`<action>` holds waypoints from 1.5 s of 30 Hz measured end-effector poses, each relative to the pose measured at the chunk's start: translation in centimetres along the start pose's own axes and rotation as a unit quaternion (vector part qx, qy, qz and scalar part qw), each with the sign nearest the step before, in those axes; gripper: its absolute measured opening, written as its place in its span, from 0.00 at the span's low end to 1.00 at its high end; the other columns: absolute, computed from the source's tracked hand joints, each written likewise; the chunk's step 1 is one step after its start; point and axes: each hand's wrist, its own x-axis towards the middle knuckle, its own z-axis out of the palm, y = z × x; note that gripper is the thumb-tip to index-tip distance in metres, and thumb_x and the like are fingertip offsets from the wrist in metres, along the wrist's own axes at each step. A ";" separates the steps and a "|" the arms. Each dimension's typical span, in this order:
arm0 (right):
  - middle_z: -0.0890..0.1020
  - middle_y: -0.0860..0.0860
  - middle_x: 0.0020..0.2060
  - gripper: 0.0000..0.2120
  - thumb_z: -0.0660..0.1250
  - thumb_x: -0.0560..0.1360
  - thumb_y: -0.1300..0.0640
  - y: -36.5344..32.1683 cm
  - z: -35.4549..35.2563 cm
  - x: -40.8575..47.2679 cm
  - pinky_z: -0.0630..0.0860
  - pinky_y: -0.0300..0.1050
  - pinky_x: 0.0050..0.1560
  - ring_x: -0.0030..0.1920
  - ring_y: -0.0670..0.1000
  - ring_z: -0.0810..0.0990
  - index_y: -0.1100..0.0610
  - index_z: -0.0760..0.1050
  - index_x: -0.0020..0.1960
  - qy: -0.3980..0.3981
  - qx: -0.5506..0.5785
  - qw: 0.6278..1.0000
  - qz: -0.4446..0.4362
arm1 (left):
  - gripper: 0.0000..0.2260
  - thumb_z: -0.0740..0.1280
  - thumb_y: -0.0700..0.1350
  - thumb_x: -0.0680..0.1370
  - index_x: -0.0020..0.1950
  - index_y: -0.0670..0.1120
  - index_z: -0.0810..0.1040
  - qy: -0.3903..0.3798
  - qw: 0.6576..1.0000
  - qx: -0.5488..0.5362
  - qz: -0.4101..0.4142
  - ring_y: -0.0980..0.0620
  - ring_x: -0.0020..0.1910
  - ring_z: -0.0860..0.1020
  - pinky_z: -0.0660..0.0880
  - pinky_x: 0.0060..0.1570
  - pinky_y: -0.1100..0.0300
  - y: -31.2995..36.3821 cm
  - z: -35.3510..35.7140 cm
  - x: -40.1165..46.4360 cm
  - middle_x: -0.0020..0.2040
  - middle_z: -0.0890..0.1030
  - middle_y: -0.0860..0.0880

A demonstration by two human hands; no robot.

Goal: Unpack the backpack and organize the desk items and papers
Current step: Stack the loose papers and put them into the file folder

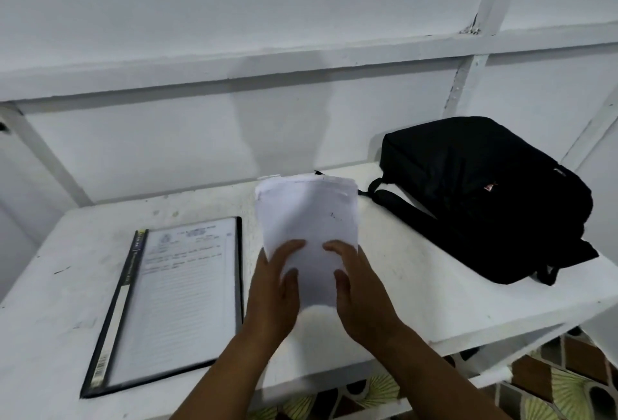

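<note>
Dim, cool, even light; soft overall.
Faint broad shadow on the wall [240,125] behind the raised papers [306,215], none hard-edged. Motion blur across both hands and the folder [174,299], print unreadable. Backpack [481,198] nearly featureless black. Straight beams bowed and splayed toward the frame edges.

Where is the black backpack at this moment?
In the head view, the black backpack lies on the right side of the white desk, against the wall, right of the stack of papers.
</note>
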 end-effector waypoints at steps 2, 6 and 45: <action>0.65 0.40 0.62 0.21 0.61 0.81 0.62 0.6 -0.2 0.1 0.76 0.28 0.51 0.61 0.32 0.68 0.45 0.63 0.69 0.020 -0.019 0.998 -0.051 | 0.13 0.68 0.41 0.78 0.58 0.58 0.78 0.075 0.996 0.010 0.050 0.65 0.62 0.71 0.73 0.51 0.75 -0.6 -0.4 0.3 0.61 0.73 0.51; 0.72 0.51 0.63 0.15 0.66 0.78 0.63 1.6 0.2 -0.6 0.76 0.33 0.57 0.64 0.42 0.71 0.51 0.74 0.62 0.065 0.008 0.994 -0.089 | 0.22 0.75 0.31 0.69 0.47 0.59 0.80 0.096 0.995 0.020 0.036 0.64 0.59 0.73 0.72 0.48 0.75 -1.4 -0.7 0.0 0.55 0.75 0.50; 0.73 0.35 0.61 0.24 0.65 0.77 0.68 1.9 1.8 3.1 0.76 0.34 0.47 0.57 0.42 0.75 0.40 0.77 0.60 -0.100 0.260 0.922 0.270 | 0.35 0.63 0.72 0.72 0.76 0.62 0.63 -0.022 0.923 0.280 -0.261 0.46 0.78 0.55 0.56 0.73 0.46 -8.8 -6.9 0.8 0.78 0.61 0.53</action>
